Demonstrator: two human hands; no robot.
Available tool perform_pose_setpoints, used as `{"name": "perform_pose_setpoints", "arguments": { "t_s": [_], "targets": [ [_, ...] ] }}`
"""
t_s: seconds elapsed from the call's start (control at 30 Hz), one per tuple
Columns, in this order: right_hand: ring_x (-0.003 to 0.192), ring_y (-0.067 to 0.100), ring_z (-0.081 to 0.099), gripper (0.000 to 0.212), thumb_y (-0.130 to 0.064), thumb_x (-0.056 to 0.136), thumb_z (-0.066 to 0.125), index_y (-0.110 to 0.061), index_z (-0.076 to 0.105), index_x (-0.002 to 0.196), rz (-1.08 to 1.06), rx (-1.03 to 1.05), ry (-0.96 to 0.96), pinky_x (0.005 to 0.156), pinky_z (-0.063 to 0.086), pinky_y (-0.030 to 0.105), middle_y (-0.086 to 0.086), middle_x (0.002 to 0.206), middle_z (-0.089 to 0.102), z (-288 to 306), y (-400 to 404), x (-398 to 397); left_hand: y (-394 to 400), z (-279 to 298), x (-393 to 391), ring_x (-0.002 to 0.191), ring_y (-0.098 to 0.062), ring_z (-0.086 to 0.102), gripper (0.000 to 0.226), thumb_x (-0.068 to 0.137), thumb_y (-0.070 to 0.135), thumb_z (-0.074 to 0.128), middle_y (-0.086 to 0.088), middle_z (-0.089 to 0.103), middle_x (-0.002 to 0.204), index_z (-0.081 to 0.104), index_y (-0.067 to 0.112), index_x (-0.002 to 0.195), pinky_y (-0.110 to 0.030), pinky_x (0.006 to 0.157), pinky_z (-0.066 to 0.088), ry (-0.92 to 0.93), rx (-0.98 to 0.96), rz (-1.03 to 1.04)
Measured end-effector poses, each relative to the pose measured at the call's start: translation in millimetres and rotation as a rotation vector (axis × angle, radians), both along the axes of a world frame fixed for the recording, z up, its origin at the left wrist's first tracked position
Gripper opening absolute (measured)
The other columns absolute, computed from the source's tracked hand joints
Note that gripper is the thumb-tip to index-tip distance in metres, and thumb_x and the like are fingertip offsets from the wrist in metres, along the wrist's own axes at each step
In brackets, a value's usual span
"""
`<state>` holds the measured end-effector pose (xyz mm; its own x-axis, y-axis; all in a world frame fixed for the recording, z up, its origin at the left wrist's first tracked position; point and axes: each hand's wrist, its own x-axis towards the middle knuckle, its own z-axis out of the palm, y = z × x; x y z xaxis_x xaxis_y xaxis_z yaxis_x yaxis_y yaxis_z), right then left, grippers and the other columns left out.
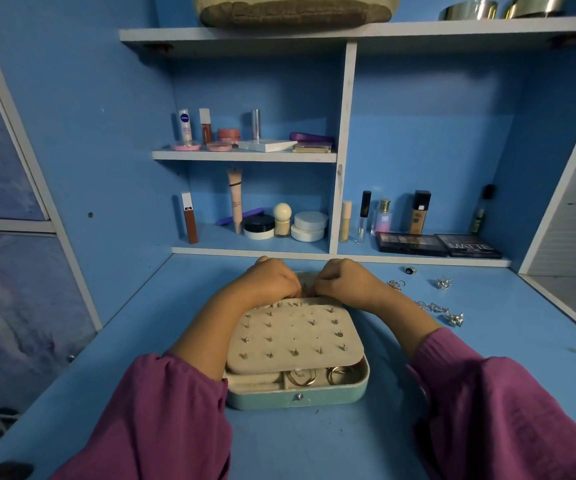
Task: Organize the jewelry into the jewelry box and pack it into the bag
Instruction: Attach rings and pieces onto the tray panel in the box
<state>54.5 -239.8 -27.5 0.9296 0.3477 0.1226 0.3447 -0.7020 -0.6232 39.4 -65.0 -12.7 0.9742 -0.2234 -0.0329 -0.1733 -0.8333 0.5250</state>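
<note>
A teal jewelry box lies open on the blue desk in front of me. A beige flap studded with several earrings lies over its tray, where rings show at the front. My left hand and my right hand are side by side over the far part of the box, fingers curled together at something small that I cannot make out. Loose silver jewelry lies on the desk to the right. A woven bag sits on the top shelf.
Shelves at the back hold cosmetics: tubes, jars, bottles and two eyeshadow palettes. A dark ring and silver pieces lie by the right shelf edge. Metal tins stand top right.
</note>
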Motion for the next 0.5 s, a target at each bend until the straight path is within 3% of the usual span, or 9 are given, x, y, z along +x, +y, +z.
{"name": "perform_pose_setpoints", "arguments": {
  "t_s": [0.1,0.17,0.27,0.37,0.5],
  "targets": [
    [0.09,0.021,0.062,0.02,-0.018,0.089,0.056,-0.011,0.075,0.084,-0.021,0.135,0.044,0.081,0.049,0.036,0.008,0.094,0.069,0,-4,-2,1,-4,1,0.109,-0.02,0.046,0.022,0.087,0.017,0.057,0.011,0.055,0.087,0.073,0.023,0.073,-0.038,0.098,0.042,-0.036,-0.095,0.008],
    [0.095,0.016,0.062,0.022,-0.02,0.091,0.054,-0.019,0.075,0.087,-0.042,0.149,0.04,0.085,0.049,0.033,0.0,0.099,0.069,0,-9,-2,3,-8,4,0.112,-0.019,0.043,0.02,0.087,0.023,0.058,0.008,0.061,0.094,0.072,0.028,0.075,-0.039,0.099,0.041,-0.094,-0.142,0.06],
    [0.089,0.016,0.062,0.025,-0.031,0.09,0.055,-0.02,0.077,0.086,-0.017,-0.03,-0.014,0.085,0.051,0.042,-0.002,0.093,0.071,-2,-13,-1,5,-13,7,0.106,-0.019,0.039,0.031,0.089,0.035,0.056,-0.007,0.06,0.099,0.074,0.011,0.082,-0.037,0.089,0.04,-0.112,-0.074,0.103],
    [0.086,0.017,0.061,0.026,-0.034,0.088,0.056,-0.019,0.077,0.085,0.008,-0.099,-0.046,0.082,0.051,0.046,-0.001,0.088,0.069,-3,-12,-2,4,-17,8,0.098,-0.018,0.041,0.039,0.087,0.042,0.056,-0.01,0.056,0.097,0.072,0.008,0.075,-0.034,0.076,0.037,-0.093,-0.052,0.11],
    [0.089,0.017,0.06,0.022,-0.033,0.088,0.058,-0.021,0.076,0.09,0.019,-0.096,-0.017,0.085,0.05,0.043,-0.002,0.09,0.069,-1,-8,-5,4,-15,7,0.102,-0.019,0.044,0.026,0.085,0.035,0.061,-0.003,0.055,0.093,0.076,0.017,0.074,-0.037,0.087,0.041,-0.105,-0.103,0.088]
  ]
}}
